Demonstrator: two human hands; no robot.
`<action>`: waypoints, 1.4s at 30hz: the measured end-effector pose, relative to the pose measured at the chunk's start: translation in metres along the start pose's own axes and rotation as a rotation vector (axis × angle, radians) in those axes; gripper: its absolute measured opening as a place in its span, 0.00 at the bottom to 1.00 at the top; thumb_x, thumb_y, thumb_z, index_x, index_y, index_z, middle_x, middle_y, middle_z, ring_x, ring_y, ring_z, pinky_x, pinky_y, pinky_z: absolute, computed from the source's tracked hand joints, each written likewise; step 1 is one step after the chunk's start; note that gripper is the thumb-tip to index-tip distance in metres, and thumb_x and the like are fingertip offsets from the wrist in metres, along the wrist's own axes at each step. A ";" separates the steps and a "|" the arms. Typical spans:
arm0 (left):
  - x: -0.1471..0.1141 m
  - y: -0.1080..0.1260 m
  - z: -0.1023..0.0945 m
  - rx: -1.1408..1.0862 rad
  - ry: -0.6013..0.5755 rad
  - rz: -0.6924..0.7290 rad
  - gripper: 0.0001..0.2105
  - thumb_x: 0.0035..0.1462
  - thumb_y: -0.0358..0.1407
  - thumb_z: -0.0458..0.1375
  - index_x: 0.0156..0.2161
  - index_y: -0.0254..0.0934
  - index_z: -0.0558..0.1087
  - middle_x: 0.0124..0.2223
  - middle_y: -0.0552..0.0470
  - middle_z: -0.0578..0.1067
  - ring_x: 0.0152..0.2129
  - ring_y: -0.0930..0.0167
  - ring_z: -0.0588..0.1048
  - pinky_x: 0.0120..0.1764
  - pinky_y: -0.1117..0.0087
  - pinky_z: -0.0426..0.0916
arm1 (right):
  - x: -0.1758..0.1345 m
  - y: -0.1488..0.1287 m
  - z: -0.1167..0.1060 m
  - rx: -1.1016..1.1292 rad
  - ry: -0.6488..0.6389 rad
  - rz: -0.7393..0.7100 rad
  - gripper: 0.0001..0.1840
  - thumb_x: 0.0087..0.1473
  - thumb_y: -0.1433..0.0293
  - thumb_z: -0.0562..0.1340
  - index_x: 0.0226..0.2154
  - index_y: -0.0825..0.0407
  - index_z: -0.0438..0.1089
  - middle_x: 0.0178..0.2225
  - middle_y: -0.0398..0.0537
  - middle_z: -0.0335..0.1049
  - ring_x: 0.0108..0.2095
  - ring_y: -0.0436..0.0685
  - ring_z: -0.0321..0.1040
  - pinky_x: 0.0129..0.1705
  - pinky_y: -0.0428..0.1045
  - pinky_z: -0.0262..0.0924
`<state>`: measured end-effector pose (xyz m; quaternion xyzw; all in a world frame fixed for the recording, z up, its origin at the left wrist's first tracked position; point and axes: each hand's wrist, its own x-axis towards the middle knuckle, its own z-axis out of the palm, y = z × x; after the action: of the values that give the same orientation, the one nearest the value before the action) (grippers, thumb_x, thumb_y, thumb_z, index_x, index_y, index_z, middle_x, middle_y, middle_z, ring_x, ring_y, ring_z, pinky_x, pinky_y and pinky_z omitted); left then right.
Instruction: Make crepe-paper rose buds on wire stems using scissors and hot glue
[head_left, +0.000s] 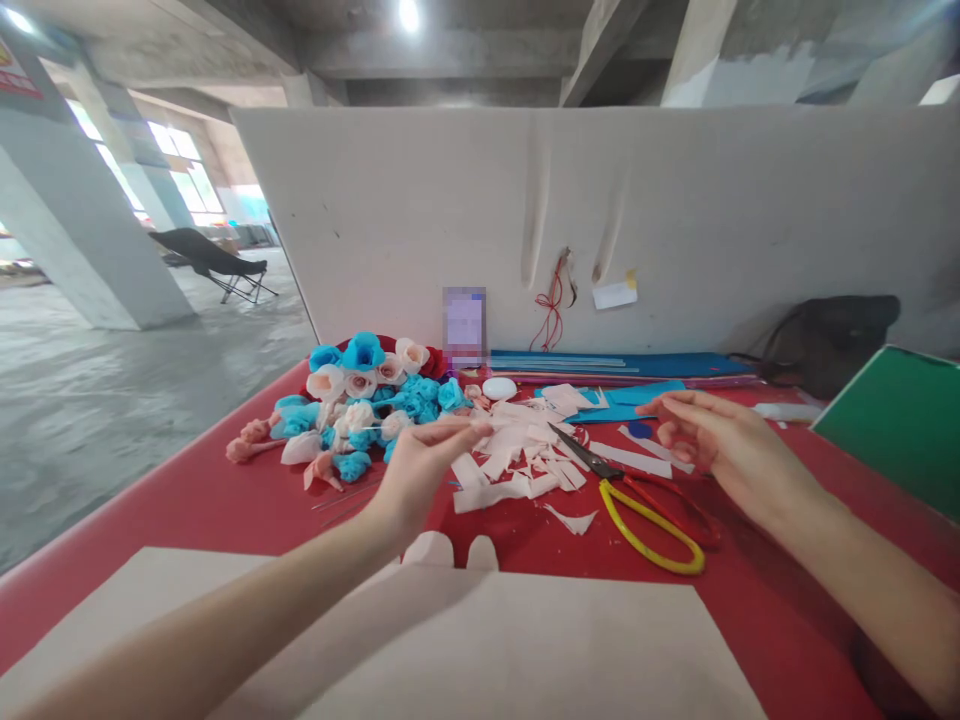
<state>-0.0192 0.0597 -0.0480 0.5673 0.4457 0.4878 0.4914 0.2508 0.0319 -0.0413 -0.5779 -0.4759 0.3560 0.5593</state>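
While both hands [424,468] [709,445] hover apart, grip unclear, scissors [609,470] and paper scraps [525,437] between them.

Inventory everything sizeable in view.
Table: one, red, centre
Flowers: many, blue, white, pink, red, table's left
Scissors: one, yellow and red handles, right of centre
Scraps: many, pale pink, middle of table
Sheet: count unclear, whitish, table's near side
Paper: count unclear, blue, behind scissors
Round thing: one, white, right of flowers
Board: one, green, far right
Bag: one, black, rear right
Panel: one, white, behind table
Blurred slab: one, purple, against panel
Cord: one, red, on panel
Card: one, white, on panel
Chair: one, black, floor left
Left hand: one, bare, by flowers
Right hand: one, bare, by scissors
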 end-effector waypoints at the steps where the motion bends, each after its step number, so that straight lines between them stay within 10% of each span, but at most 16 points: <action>1: 0.006 0.000 -0.005 0.006 0.043 0.003 0.09 0.45 0.41 0.60 0.28 0.37 0.78 0.35 0.50 0.77 0.38 0.67 0.71 0.40 0.72 0.64 | 0.001 0.000 -0.001 0.026 0.017 0.000 0.17 0.41 0.60 0.63 0.29 0.56 0.64 0.23 0.44 0.61 0.21 0.46 0.57 0.17 0.40 0.49; 13: 0.039 0.000 -0.039 0.062 0.308 0.105 0.16 0.41 0.44 0.61 0.33 0.35 0.77 0.39 0.48 0.78 0.43 0.63 0.70 0.44 0.69 0.62 | 0.000 -0.006 -0.010 -0.189 0.212 -0.165 0.14 0.47 0.60 0.61 0.23 0.53 0.63 0.21 0.42 0.61 0.17 0.45 0.51 0.16 0.43 0.47; 19: 0.034 0.004 -0.036 0.074 0.259 0.101 0.16 0.41 0.44 0.61 0.34 0.35 0.77 0.38 0.48 0.78 0.42 0.63 0.70 0.43 0.69 0.63 | 0.008 -0.026 0.004 -0.581 0.007 -0.206 0.21 0.47 0.55 0.58 0.15 0.54 0.64 0.10 0.43 0.58 0.11 0.46 0.50 0.14 0.44 0.47; 21: 0.030 0.007 -0.032 0.077 0.225 0.096 0.15 0.42 0.44 0.61 0.34 0.35 0.77 0.39 0.48 0.78 0.43 0.64 0.70 0.43 0.69 0.63 | 0.024 -0.041 0.011 -0.670 -0.172 -0.198 0.12 0.41 0.60 0.63 0.23 0.53 0.69 0.15 0.43 0.64 0.13 0.46 0.55 0.18 0.43 0.54; 23: 0.025 0.011 -0.028 0.077 0.191 0.092 0.14 0.43 0.44 0.61 0.33 0.36 0.77 0.39 0.49 0.78 0.43 0.64 0.70 0.43 0.70 0.63 | 0.042 -0.060 0.017 -0.739 -0.395 -0.130 0.26 0.26 0.68 0.69 0.36 0.50 0.70 0.28 0.45 0.71 0.18 0.50 0.63 0.20 0.44 0.60; 27: 0.017 0.017 -0.021 0.076 0.147 0.086 0.13 0.44 0.44 0.60 0.31 0.36 0.77 0.37 0.50 0.78 0.42 0.63 0.71 0.43 0.69 0.63 | 0.071 -0.102 0.030 -0.849 -0.705 0.057 0.20 0.26 0.66 0.69 0.29 0.51 0.73 0.26 0.49 0.71 0.18 0.53 0.65 0.14 0.44 0.58; 33: 0.014 0.019 -0.019 0.071 0.123 0.086 0.14 0.44 0.44 0.60 0.32 0.36 0.77 0.38 0.49 0.78 0.42 0.63 0.70 0.44 0.68 0.62 | 0.082 -0.149 0.047 -0.708 -0.648 -0.042 0.19 0.47 0.63 0.58 0.41 0.56 0.68 0.26 0.45 0.69 0.10 0.37 0.42 0.12 0.38 0.40; 36: 0.014 0.017 -0.019 0.059 0.107 0.089 0.13 0.44 0.44 0.59 0.32 0.37 0.77 0.37 0.49 0.78 0.41 0.64 0.71 0.44 0.68 0.62 | 0.084 -0.159 0.053 -0.665 -0.680 -0.055 0.21 0.49 0.63 0.57 0.45 0.52 0.65 0.34 0.45 0.69 0.16 0.39 0.55 0.17 0.38 0.51; 42: 0.015 0.014 -0.019 0.048 0.081 0.085 0.12 0.44 0.43 0.60 0.29 0.36 0.77 0.36 0.49 0.78 0.39 0.64 0.72 0.42 0.68 0.63 | 0.102 -0.145 0.054 -0.824 -0.568 0.055 0.12 0.42 0.61 0.62 0.23 0.54 0.69 0.29 0.54 0.71 0.21 0.56 0.66 0.16 0.47 0.59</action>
<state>-0.0359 0.0755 -0.0315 0.5772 0.4523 0.5200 0.4379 0.2074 0.1344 0.1077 -0.6435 -0.6949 0.2964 0.1235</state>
